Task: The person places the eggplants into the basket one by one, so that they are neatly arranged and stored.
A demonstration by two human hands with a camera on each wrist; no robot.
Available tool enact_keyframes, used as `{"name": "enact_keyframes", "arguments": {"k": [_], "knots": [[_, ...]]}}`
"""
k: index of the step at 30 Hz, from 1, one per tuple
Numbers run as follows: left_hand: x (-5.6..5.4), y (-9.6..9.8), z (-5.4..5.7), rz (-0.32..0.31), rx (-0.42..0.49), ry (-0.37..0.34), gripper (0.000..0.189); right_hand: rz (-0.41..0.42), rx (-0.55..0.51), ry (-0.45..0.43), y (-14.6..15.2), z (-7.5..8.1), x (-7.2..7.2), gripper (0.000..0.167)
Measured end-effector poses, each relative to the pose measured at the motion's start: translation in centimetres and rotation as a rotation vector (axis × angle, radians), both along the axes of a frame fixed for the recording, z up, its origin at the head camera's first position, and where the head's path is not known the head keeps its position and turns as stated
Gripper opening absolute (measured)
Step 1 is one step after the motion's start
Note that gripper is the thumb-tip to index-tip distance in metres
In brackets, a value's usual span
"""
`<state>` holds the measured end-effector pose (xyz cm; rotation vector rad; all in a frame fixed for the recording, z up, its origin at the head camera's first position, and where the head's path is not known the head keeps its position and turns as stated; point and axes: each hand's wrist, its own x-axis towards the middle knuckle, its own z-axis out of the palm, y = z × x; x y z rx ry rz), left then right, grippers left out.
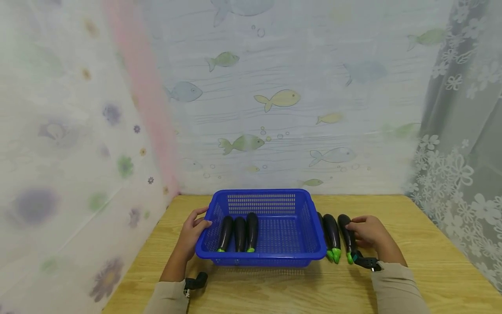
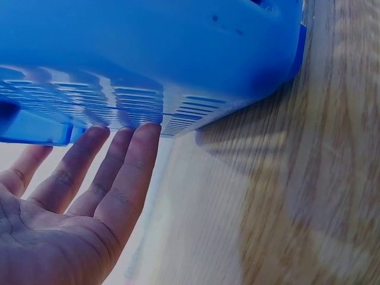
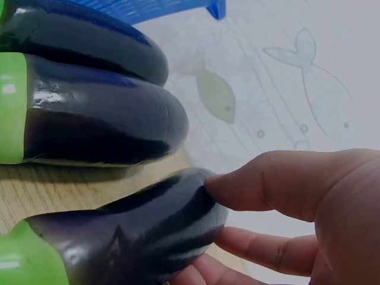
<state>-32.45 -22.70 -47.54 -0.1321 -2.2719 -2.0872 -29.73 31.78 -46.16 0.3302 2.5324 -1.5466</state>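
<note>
A blue plastic basket (image 1: 251, 255) with slotted walls stands on the table, holding three dark eggplants (image 1: 240, 234) side by side at its left. My left hand (image 1: 192, 231) holds the basket's left side: the thumb lies at the rim, and the fingertips (image 2: 148, 132) touch the slotted outer wall. To the basket's right, my right hand (image 1: 368, 231) pinches the rounded end of another eggplant (image 1: 347, 233) between thumb and fingers. Its green stem end (image 3: 29, 261) points towards me. More eggplants (image 1: 331, 233) lie between it and the basket, one partly hidden by the rim.
The wooden table (image 1: 266, 292) meets a fish-printed sheet (image 1: 286, 131) at the back. A flower-printed sheet (image 1: 78, 174) borders the left side, and a lace curtain (image 1: 459, 174) hangs at the right. Black wrist cameras (image 1: 195, 282) sit on both wrists.
</note>
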Motion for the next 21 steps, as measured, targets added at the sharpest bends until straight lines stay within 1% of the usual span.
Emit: {"name": "enact_keyframes", "arguments": {"k": [7, 14, 18, 21], "knots": [[-0.09, -0.01, -0.12, 0.004, -0.002, -0.008, 0.052, -0.008, -0.009, 0.014, 0.34, -0.24, 0.17, 0.063], [-0.22, -0.12, -0.22, 0.003, -0.004, -0.002, 0.051, -0.047, -0.051, 0.037, 0.37, -0.07, 0.53, 0.059], [-0.28, -0.12, -0.31, 0.007, -0.002, -0.001, 0.050, -0.047, -0.041, 0.040, 0.42, 0.11, 0.64, 0.056], [-0.37, -0.10, -0.37, 0.007, 0.002, 0.003, 0.050, -0.044, -0.028, 0.035, 0.47, 0.22, 0.59, 0.058]]}}
